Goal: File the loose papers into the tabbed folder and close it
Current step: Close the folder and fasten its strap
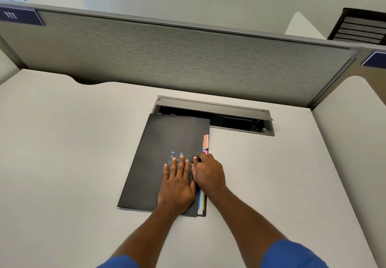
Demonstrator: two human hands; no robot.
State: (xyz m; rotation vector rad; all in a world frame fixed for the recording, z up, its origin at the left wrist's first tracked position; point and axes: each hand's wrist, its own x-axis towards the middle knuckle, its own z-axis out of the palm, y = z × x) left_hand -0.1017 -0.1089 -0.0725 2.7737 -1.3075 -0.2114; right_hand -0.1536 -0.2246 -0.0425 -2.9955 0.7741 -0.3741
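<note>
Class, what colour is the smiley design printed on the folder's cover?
Light blue design on the black folder; head view.

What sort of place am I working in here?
Most likely an office cubicle: a grey fabric partition behind a pale desk, a cable hatch set into the desk, and mesh chair backs beyond the partition.

Both arms reach forward, bare below blue sleeves (pixel 292 255). The left hand (pixel 177 186) lies flat, palm down, fingers straight and close together. The right hand (pixel 208 173) is curled beside it, thumb and fingertips pinched, touching the left.
</note>
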